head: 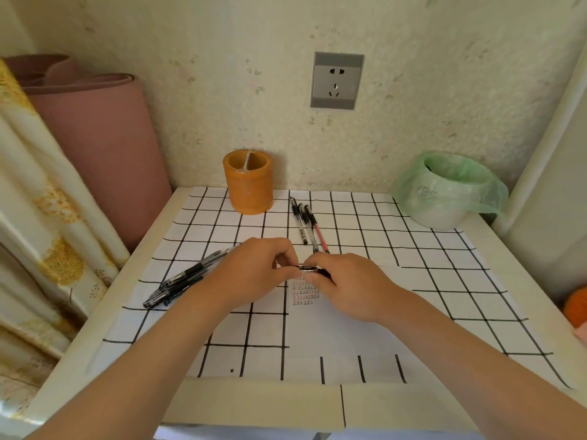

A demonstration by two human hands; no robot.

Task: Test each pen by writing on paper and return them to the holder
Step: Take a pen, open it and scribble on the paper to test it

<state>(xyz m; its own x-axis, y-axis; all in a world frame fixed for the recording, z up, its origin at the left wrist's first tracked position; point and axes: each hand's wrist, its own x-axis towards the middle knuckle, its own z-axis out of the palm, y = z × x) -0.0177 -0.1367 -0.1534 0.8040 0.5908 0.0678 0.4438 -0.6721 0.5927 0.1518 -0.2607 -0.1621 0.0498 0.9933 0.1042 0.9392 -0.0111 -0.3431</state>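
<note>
My left hand [254,271] and my right hand [352,284] meet at the middle of the table, both pinching one dark pen [309,268] held level between them. Just under it lies a white paper [343,331] with rows of small written marks [305,293]. An orange holder [249,185] stands empty at the back by the wall. Three pens [306,225], one with a red barrel, lie side by side right of the holder. A bundle of several black pens [184,282] lies left of my left hand.
The table wears a white cloth with a black grid [428,281]. A white bin with a green bag [448,188] stands at the back right. A pink rolled mat [101,147] and a curtain [38,217] flank the left side. An orange object [576,308] sits at the right edge.
</note>
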